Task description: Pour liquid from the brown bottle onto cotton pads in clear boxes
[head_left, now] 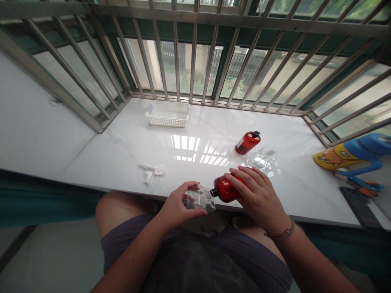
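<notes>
My left hand (183,205) is closed around a small clear plastic container (201,199), thumb along its near side and fingers on the far side. In my right hand (256,195) lies a red bottle (226,189), tipped on its side with its dark uncapped neck pointing left. The neck meets the container's right edge; whether liquid flows out cannot be made out. Beyond my right hand, a second red bottle (247,142) with a black top is on the white surface. Clear plastic pieces (265,158) lie beside that bottle.
A white perforated basket (168,116) stands near the window bars. Crumpled white tissue (152,171) lies left of my hands. At the far right are a yellow and blue drinking bottle (345,154) and a dark phone-like slab (359,205). Metal bars (195,61) enclose the ledge.
</notes>
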A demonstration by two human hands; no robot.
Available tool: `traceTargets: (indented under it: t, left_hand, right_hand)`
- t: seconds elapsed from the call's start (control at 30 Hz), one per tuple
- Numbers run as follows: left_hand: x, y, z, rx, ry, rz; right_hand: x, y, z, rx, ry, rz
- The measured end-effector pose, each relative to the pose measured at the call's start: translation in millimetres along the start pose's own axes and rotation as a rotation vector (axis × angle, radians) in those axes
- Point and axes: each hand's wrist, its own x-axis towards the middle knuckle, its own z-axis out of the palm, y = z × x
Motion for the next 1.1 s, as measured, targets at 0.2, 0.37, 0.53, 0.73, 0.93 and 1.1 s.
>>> traceTargets:
  t: [0.2, 0.37, 0.53, 0.73, 0.93, 1.1]
  left_hand:
    - [0.5, -0.6, -0.1, -0.001, 0.005, -0.003]
    - [0.5, -3.6, 0.0, 0.003, 0.005, 0.001]
    - [0.6, -6.1, 0.2, 0.007, 0.009, 0.005]
    - [0.8, -3.9, 0.2, 0.006, 0.018, 0.016]
    - [1.2, -4.3, -0.3, 0.024, 0.016, 0.005]
    - [1.8, -6.8, -0.8, 0.026, 0.002, 0.009]
  right_hand:
    - [-0.8, 0.4, 0.2, -0.002, 0.000, -0.002]
    - [-0.9, 0.7, 0.3, -0.009, -0.006, -0.001]
    - [-1.4, 1.6, 0.6, -0.005, -0.007, -0.001]
    - [-1.1, 1.0, -0.3, -0.014, -0.007, -0.002]
    - [-1.0, 1.4, -0.6, -0.022, -0.005, -0.006]
    - [-1.4, 2.0, -0.7, -0.026, -0.008, -0.007]
